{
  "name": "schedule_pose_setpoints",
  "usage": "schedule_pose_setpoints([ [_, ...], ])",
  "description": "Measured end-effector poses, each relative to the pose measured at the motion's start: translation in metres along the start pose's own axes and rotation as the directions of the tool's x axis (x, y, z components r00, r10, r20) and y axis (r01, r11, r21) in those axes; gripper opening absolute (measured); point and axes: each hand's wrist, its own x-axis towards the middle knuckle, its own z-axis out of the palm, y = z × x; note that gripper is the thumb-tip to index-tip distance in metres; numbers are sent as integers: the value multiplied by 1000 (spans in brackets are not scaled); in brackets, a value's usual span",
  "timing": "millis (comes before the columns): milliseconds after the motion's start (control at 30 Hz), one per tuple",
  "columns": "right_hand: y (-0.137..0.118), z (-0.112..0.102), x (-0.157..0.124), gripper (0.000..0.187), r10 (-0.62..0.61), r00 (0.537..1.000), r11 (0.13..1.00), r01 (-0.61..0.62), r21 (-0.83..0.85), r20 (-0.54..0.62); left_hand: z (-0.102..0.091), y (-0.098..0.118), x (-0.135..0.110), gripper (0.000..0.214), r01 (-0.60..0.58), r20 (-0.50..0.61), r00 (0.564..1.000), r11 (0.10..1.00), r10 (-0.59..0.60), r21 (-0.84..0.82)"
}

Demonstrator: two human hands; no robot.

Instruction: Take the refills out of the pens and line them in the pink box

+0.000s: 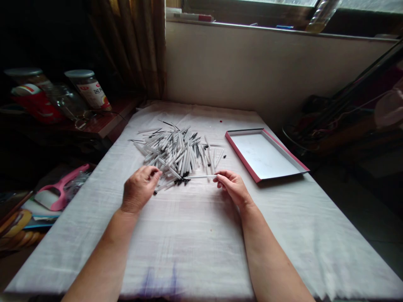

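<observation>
A heap of pen parts point(176, 149), with clear barrels, dark refills and small black caps, lies on the cloth in front of me. My right hand point(231, 186), at the heap's near right side, pinches one end of a clear pen barrel point(200, 176). The barrel points left, its far end close to several black pen caps point(180, 182). My left hand point(141, 187) is at the heap's near left edge, thumb and fingertips closed together. Whether something small sits in those fingers I cannot make out.
A shallow pink-edged box lid point(242, 157) with a white inside lies on the right of the white tablecloth point(189, 239). At the left, jars point(92, 90) stand on a wooden cabinet, above a pink-handled peeler-like tool point(64, 188). A wall and windowsill rise behind.
</observation>
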Motion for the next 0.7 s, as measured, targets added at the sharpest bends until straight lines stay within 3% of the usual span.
schedule_pose_setpoints([
  [67,2,-1,1,28,14,1000,1000,-14,21,-14,-18,-14,8,34,249,103,956,944,-275,216],
  [100,2,-2,1,28,21,1000,999,-21,25,-14,-25,-19,11,42,306,160,918,904,-364,299],
  [233,4,-1,1,27,41,999,999,-41,28,-11,-32,-27,14,48,285,405,810,888,-424,361],
  [367,3,-1,1,26,57,998,997,-56,47,-19,-27,-23,12,38,303,525,725,890,-447,341],
  [467,2,-2,0,24,70,997,996,-69,62,-18,-26,-24,11,34,309,538,732,907,-419,286],
  [533,1,-2,0,22,71,997,995,-70,69,-17,-26,-24,10,33,332,521,767,926,-376,180],
  [633,1,-1,0,22,63,998,995,-60,81,-29,-23,-17,8,30,349,488,843,920,-226,-177],
  [700,2,-1,1,24,56,997,995,-52,90,-44,-17,-7,7,29,328,478,873,847,-101,-419],
])
